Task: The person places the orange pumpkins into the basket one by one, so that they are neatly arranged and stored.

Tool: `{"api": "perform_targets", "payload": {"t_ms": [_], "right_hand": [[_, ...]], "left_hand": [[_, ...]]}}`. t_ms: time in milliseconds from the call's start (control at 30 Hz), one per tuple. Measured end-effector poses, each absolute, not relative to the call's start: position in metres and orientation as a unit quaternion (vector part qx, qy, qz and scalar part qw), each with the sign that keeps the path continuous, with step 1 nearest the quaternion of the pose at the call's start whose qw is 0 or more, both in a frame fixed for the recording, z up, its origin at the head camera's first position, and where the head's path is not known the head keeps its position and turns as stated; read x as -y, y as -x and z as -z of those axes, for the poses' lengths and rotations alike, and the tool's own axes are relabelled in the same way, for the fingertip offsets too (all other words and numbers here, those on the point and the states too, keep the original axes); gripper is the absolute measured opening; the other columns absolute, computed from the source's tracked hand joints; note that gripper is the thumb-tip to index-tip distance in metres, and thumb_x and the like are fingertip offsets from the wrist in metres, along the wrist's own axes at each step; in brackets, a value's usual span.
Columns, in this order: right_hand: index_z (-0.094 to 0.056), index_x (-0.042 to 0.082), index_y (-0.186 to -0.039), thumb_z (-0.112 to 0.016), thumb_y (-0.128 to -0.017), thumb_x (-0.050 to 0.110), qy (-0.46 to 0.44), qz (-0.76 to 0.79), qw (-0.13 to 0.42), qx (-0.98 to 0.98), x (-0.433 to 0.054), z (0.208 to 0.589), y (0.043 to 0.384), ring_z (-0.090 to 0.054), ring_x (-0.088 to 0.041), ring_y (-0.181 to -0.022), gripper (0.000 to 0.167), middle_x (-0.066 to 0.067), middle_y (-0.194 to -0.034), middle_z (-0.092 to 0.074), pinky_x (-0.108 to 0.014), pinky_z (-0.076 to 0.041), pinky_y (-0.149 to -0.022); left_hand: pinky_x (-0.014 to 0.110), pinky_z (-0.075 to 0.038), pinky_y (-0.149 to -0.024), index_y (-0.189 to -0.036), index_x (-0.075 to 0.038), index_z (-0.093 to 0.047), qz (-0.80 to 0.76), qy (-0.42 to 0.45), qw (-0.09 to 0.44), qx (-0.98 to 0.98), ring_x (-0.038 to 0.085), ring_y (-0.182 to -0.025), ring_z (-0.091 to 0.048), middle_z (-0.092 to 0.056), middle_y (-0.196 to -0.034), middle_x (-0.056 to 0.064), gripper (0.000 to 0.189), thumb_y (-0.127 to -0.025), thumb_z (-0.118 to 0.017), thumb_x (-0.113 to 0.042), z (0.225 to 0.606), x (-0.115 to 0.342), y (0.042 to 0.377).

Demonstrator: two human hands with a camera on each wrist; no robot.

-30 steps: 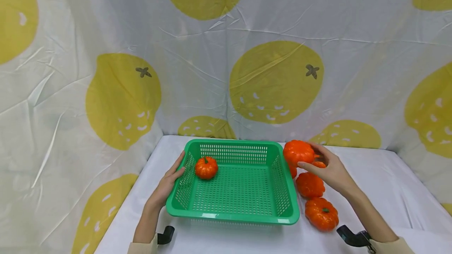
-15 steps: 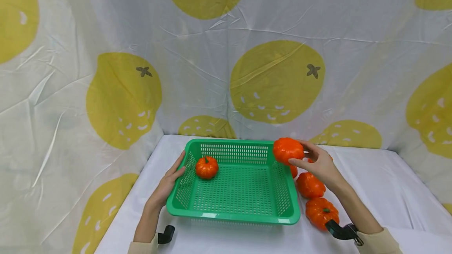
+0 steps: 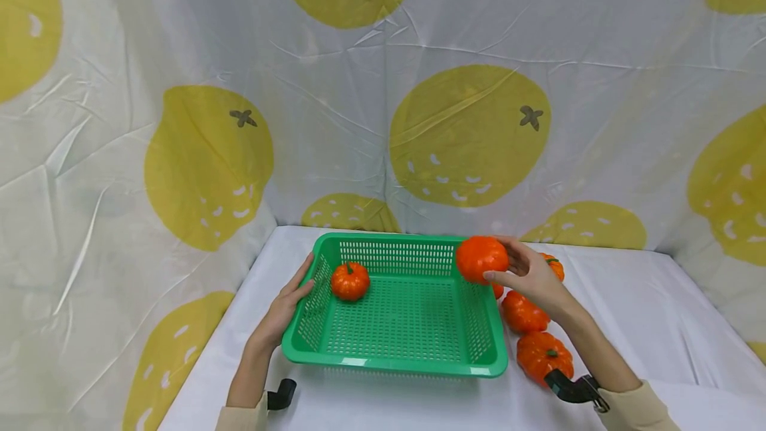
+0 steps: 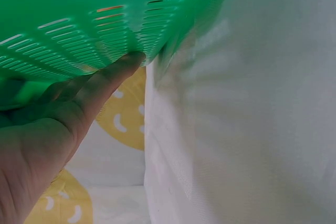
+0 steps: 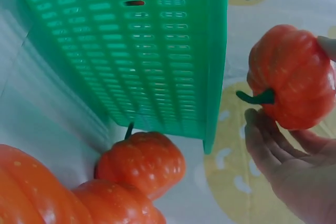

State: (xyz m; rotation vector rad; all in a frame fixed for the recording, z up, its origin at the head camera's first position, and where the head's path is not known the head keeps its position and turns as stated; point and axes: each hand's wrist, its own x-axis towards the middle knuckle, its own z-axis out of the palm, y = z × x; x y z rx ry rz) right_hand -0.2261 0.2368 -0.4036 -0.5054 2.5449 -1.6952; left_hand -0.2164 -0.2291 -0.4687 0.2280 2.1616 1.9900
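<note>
My right hand [image 3: 532, 281] holds an orange toy pumpkin [image 3: 481, 258] between thumb and fingers, raised over the back right corner of a green slotted plastic basket [image 3: 395, 366]. In the right wrist view the held pumpkin [image 5: 294, 77] lies tipped, its green stem pointing at the basket's rim. Against the basket's left side rests my left hand [image 3: 281, 311]; the left wrist view shows its extended fingers [image 4: 113, 80] along the outer slotted wall. One small pumpkin [image 3: 350, 281] sits inside the basket, toward its left end.
Right of the basket, several more pumpkins stand in a row on the white cloth, among them a front one [image 3: 544, 356], a middle one [image 3: 524, 312] and a back one [image 3: 553, 266]. A lemon-print curtain [image 3: 335, 118] encloses the table's back and sides.
My right hand has carried the pumpkin left, from above the row beside the basket to over the basket's right rim, uncovering the back pumpkin. The left hand and basket stay in place.
</note>
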Motion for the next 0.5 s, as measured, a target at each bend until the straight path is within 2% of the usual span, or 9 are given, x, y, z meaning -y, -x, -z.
{"api": "perform_targets", "payload": {"t_ms": [100, 267, 333, 400, 500], "right_hand": [[-0.038, 0.004, -0.155, -0.068, -0.100, 0.019, 0.166, 0.561, 0.033, -0.810, -0.2370, 0.4038, 0.2256, -0.061, 0.008, -0.113, 0.064, -0.016, -0.147, -0.054, -0.018, -0.054, -0.093], [-0.037, 0.003, -0.156, -0.064, -0.102, 0.019, 0.167, 0.579, 0.035, -0.797, -0.2373, 0.4044, 0.2246, -0.061, 0.006, -0.114, 0.063, 0.009, -0.137, -0.057, -0.018, -0.054, -0.093], [-0.036, 0.002, -0.156, -0.064, -0.102, 0.018, 0.170, 0.585, 0.035, -0.792, -0.2371, 0.4045, 0.2244, -0.061, 0.006, -0.115, 0.063, 0.015, -0.134, -0.057, -0.018, -0.054, -0.093], [-0.036, 0.002, -0.156, -0.063, -0.102, 0.017, 0.175, 0.589, 0.037, -0.788, -0.2367, 0.4048, 0.2243, -0.062, 0.005, -0.115, 0.062, 0.015, -0.134, -0.058, -0.018, -0.054, -0.094], [-0.036, 0.002, -0.156, -0.065, -0.102, 0.016, 0.177, 0.585, 0.040, -0.791, -0.2358, 0.4062, 0.2249, -0.062, 0.005, -0.116, 0.064, 0.004, -0.140, -0.058, -0.018, -0.054, -0.094]], "left_hand": [[0.061, 0.001, -0.128, -0.168, -0.027, -0.010, -0.671, -0.079, 0.096, -0.731, 0.030, -0.162, 0.011, 0.003, -0.177, 0.000, 0.059, -0.114, -0.033, -0.025, 0.4680, 0.2287, 0.2168], [0.060, 0.003, -0.129, -0.168, -0.026, -0.011, -0.670, -0.081, 0.094, -0.732, 0.029, -0.163, 0.010, 0.002, -0.177, 0.000, 0.059, -0.114, -0.033, -0.025, 0.4660, 0.2280, 0.2182], [0.059, 0.002, -0.129, -0.168, -0.027, -0.011, -0.671, -0.080, 0.093, -0.731, 0.028, -0.163, 0.009, 0.001, -0.177, -0.001, 0.059, -0.114, -0.034, -0.024, 0.4657, 0.2275, 0.2188], [0.059, 0.002, -0.129, -0.168, -0.027, -0.012, -0.672, -0.081, 0.092, -0.730, 0.028, -0.163, 0.009, 0.001, -0.177, -0.001, 0.059, -0.114, -0.034, -0.024, 0.4657, 0.2274, 0.2190], [0.059, 0.002, -0.129, -0.168, -0.028, -0.011, -0.673, -0.079, 0.094, -0.729, 0.028, -0.163, 0.010, 0.001, -0.177, -0.002, 0.059, -0.114, -0.034, -0.025, 0.4662, 0.2276, 0.2183]]}}
